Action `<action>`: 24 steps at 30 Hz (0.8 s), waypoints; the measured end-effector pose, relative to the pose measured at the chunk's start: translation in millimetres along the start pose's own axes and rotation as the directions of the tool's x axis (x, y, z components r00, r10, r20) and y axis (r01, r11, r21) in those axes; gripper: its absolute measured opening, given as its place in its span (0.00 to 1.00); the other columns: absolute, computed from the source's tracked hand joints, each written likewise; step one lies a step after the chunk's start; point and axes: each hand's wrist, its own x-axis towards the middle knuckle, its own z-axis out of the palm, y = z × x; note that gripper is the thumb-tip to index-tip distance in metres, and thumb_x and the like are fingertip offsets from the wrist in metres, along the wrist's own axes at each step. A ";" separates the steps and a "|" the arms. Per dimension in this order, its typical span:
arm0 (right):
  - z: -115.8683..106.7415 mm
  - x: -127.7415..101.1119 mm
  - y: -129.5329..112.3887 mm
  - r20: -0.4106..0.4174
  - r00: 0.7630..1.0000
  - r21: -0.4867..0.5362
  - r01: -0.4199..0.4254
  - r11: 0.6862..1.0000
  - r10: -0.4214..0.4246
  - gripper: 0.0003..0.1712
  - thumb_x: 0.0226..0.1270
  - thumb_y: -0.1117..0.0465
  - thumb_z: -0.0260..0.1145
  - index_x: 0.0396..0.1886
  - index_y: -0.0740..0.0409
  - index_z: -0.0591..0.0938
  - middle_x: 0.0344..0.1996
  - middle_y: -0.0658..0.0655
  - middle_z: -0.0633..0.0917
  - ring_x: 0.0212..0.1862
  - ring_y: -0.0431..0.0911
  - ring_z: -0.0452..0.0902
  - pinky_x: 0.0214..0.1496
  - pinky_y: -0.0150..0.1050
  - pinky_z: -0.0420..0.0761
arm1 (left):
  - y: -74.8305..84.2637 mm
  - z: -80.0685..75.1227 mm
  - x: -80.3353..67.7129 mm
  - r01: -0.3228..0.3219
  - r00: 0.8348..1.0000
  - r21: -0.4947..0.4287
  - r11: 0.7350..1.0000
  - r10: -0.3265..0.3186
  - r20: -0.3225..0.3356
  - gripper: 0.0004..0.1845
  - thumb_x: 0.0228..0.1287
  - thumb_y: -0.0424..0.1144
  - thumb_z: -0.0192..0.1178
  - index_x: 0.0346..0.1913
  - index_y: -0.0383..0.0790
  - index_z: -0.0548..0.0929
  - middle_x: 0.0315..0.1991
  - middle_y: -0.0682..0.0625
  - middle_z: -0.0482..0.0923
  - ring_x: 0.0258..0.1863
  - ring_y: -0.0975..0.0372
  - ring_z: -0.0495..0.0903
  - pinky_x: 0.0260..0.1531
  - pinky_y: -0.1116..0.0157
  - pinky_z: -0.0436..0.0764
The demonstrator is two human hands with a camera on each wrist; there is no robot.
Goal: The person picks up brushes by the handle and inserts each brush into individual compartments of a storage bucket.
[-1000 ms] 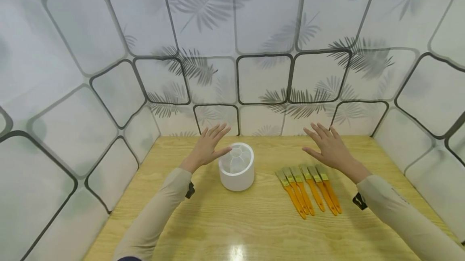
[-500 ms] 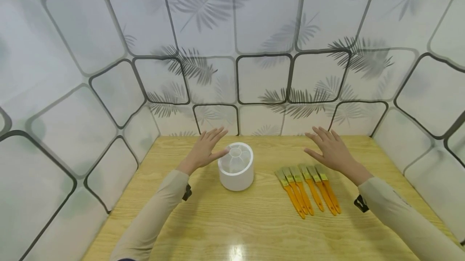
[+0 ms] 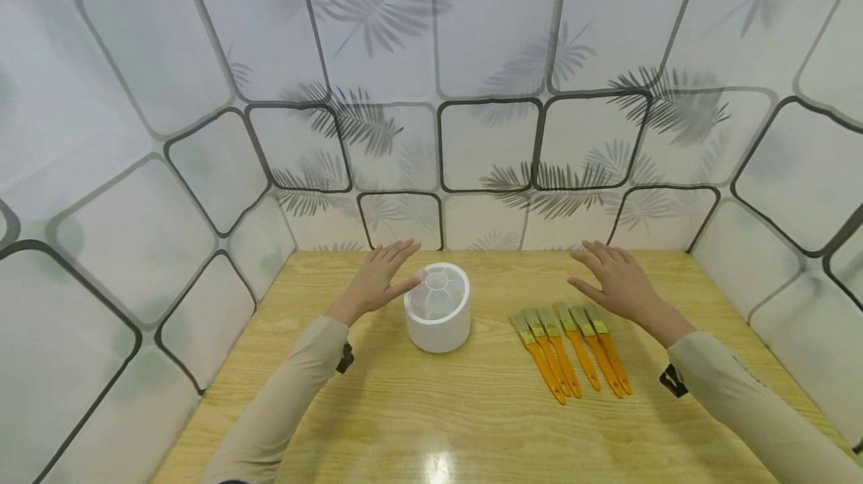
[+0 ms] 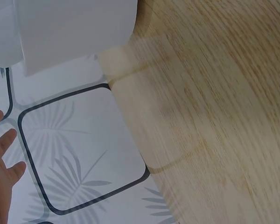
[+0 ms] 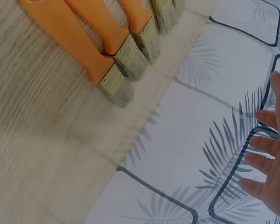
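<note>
Brushes unmoved, right hand slightly lower

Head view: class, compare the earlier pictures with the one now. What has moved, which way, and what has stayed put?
The left hand has shifted slightly left and the right hand slightly right, so they are a little farther apart; both also sit slightly lower in the picture. Nothing was taken hold of or let go. The tub and the brushes stayed in place.

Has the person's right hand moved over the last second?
Yes: against the table, the right hand has shifted slightly down and right in the head view.
</note>
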 end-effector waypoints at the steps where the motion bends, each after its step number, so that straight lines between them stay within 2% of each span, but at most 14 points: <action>1: 0.3 -0.9 0.3 0.002 1.000 0.001 -0.003 1.000 0.003 0.31 0.57 0.49 0.68 0.58 0.59 0.75 0.58 0.68 0.72 0.58 0.64 0.66 0.58 0.63 0.65 | -0.2 0.2 -0.5 0.000 1.000 -0.003 1.000 0.000 0.002 0.37 0.65 0.65 0.43 0.72 0.51 0.54 0.71 0.49 0.54 0.70 0.52 0.53 0.68 0.44 0.47; 10: 3.8 -3.6 3.0 -0.004 1.000 -0.015 -0.010 1.000 0.010 0.28 0.57 0.49 0.67 0.53 0.60 0.78 0.55 0.67 0.74 0.54 0.64 0.70 0.54 0.63 0.69 | -4.0 4.2 -6.0 -0.032 0.999 0.002 0.999 0.032 0.005 0.37 0.66 0.63 0.45 0.71 0.46 0.57 0.70 0.46 0.57 0.68 0.51 0.58 0.66 0.44 0.54; 19: 6.0 -6.6 3.5 -0.005 1.000 -0.022 -0.022 1.000 0.022 0.24 0.58 0.48 0.66 0.48 0.61 0.81 0.50 0.66 0.78 0.50 0.63 0.73 0.51 0.63 0.71 | -7.3 7.6 -9.2 -0.048 0.999 -0.012 0.999 0.048 -0.004 0.38 0.65 0.64 0.44 0.72 0.48 0.55 0.69 0.47 0.60 0.66 0.52 0.60 0.66 0.46 0.56; 24: 7.8 -8.0 4.3 0.011 0.999 -0.019 -0.035 0.999 0.035 0.24 0.57 0.49 0.67 0.48 0.61 0.81 0.46 0.63 0.81 0.49 0.61 0.74 0.49 0.62 0.72 | -8.6 10.3 -11.4 -0.048 0.999 -0.029 0.998 0.048 0.001 0.38 0.66 0.63 0.44 0.72 0.45 0.55 0.68 0.48 0.61 0.65 0.52 0.62 0.66 0.45 0.56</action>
